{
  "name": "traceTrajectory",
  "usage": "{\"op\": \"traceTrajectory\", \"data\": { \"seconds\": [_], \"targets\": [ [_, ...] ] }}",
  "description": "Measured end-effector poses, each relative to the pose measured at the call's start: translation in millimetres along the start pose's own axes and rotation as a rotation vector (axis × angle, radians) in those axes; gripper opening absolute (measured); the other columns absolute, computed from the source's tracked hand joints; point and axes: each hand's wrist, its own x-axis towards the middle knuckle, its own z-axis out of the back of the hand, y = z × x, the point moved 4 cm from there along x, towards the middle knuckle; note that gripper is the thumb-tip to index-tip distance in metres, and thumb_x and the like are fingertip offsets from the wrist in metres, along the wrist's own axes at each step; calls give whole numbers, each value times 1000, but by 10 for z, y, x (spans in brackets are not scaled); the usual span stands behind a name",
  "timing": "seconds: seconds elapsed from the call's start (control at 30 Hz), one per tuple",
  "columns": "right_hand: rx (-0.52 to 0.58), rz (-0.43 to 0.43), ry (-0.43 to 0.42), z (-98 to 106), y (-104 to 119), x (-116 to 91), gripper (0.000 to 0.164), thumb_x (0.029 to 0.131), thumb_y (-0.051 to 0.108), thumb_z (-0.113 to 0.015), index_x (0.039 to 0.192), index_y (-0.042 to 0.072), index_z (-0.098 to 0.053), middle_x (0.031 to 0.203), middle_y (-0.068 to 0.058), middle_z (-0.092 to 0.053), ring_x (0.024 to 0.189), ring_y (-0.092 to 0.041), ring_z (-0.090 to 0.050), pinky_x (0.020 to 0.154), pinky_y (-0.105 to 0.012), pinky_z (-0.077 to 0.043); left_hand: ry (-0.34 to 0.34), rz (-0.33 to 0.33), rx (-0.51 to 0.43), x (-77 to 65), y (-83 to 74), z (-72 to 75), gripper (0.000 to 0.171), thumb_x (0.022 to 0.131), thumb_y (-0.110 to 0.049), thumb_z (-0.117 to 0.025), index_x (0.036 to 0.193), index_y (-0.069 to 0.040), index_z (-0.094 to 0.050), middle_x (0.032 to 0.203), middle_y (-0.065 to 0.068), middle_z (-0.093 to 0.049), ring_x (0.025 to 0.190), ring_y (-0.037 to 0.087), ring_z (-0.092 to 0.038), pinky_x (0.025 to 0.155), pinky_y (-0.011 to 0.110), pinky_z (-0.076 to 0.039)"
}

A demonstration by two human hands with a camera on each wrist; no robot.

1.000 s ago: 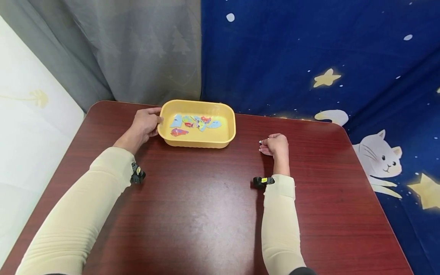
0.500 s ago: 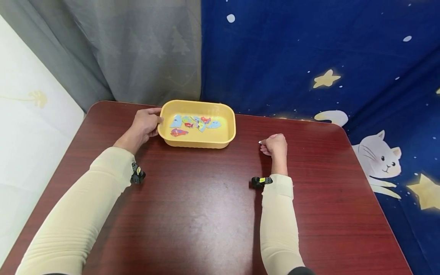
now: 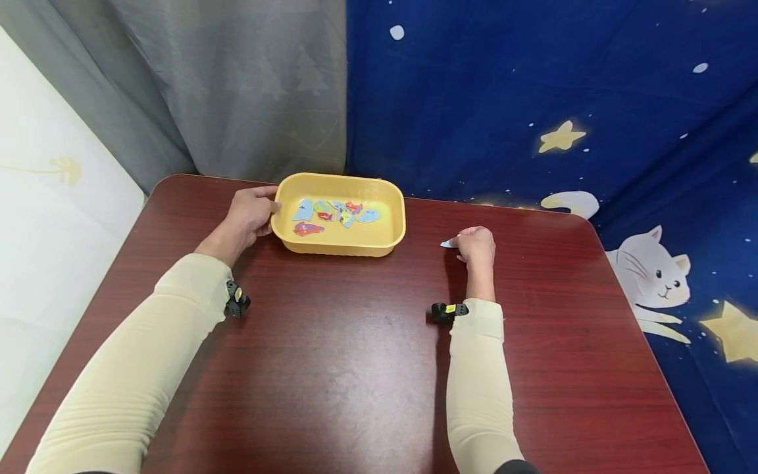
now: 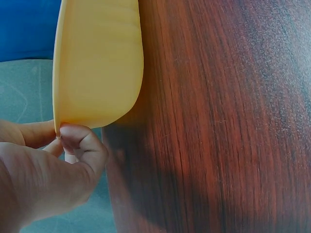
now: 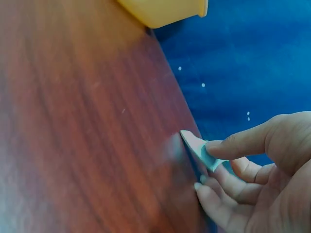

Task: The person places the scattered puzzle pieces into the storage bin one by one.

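Observation:
A yellow plastic tub (image 3: pixel 337 250) stands near the table's back edge, with several colourful flat pieces (image 3: pixel 308 228) on its floor that look like puzzle pieces. My left hand (image 3: pixel 249 214) pinches the rim at the tub's left end; in the left wrist view the thumb and fingers (image 4: pixel 80 138) meet round that rim. To the right of the tub, my right hand (image 3: pixel 476 247) pinches a small light-blue flat piece (image 5: pixel 198 148) between thumb and fingertips. The piece sticks out to the left, close over the tabletop. Part of it is hidden behind the thumb.
The dark red wooden table (image 3: pixel 355 355) has its back edge close to a grey curtain (image 3: pixel 237 92) and a blue star-patterned curtain (image 3: pixel 474 99). A white panel (image 3: pixel 53 164) stands along the left side. Each wrist wears a small black camera (image 3: pixel 237 301).
The right hand has shifted slightly and its fingers have moved, so more of the light-blue piece shows at the fingertips. The left hand and the tub stay where they were.

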Motion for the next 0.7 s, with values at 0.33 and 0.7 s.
{"op": "traceTrajectory", "data": {
  "seconds": [0.33,0.7],
  "targets": [
    [339,35,97,-71,221,-31,31,89,-3,-61,119,-2,-64,112,-16,-64,76,-14,-66,75,-30,-58,-1,7,-13,16,14,6,47,99,-14,-49,146,-19,-46,113,14,-53,53,9,-53,50,20,-47],
    [397,186,116,-113,679,-138,38,85,-11,-53,120,-6,-65,120,-25,-62,85,-16,-65,77,-30,-58,2,5,-22,41,23,8,48,98,-13,-49,146,-18,-47,112,13,-53,53,9,-53,50,21,-47]
  ]
}}
